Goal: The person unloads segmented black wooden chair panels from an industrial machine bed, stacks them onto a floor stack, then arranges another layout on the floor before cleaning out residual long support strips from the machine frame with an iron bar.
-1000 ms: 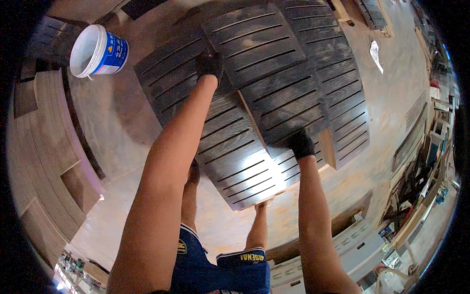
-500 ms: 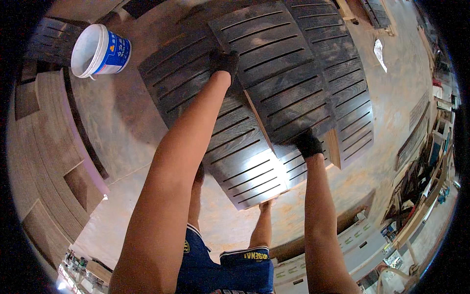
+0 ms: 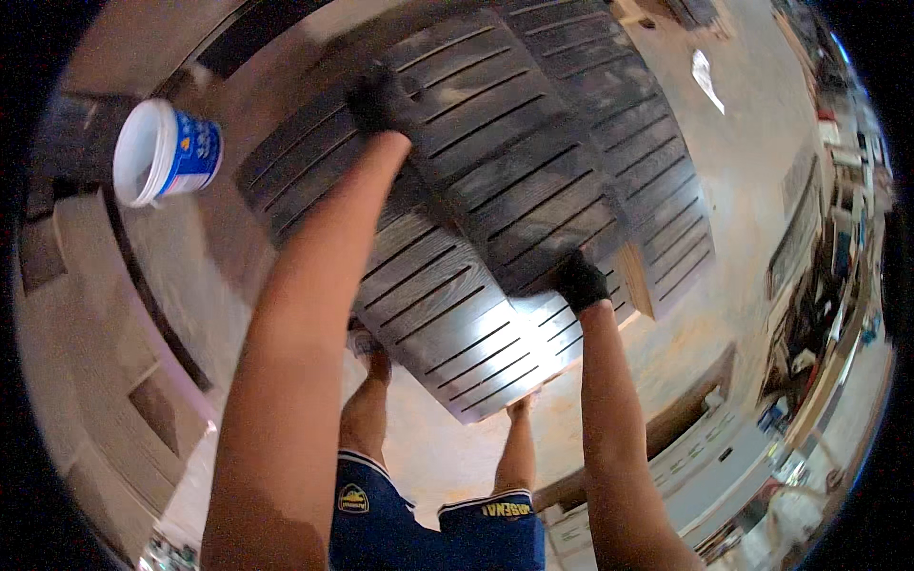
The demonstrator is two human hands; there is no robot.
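Observation:
A dark wooden panel with parallel grooves lies over similar grooved panels, overlapping them. My left hand, in a black glove and blurred, is closed at the far part of this panel's left edge. Closed on its near edge is my right hand, also black-gloved; the fingertips are partly hidden. Under it, a lower grooved panel reaches toward my legs, with a bright glare near its front corner. Another grooved panel lies along the right side, beside a pale strip of bare wood.
A white and blue bucket stands on the floor to the left. Stacked brown boards line the far left. A white scrap lies at the upper right. Wood pieces and clutter run along the right side.
The view has turned, so the bucket appears lower and farther left. Both hands keep to the panel's edges. The pale edge along the panel's left side no longer shows plainly.

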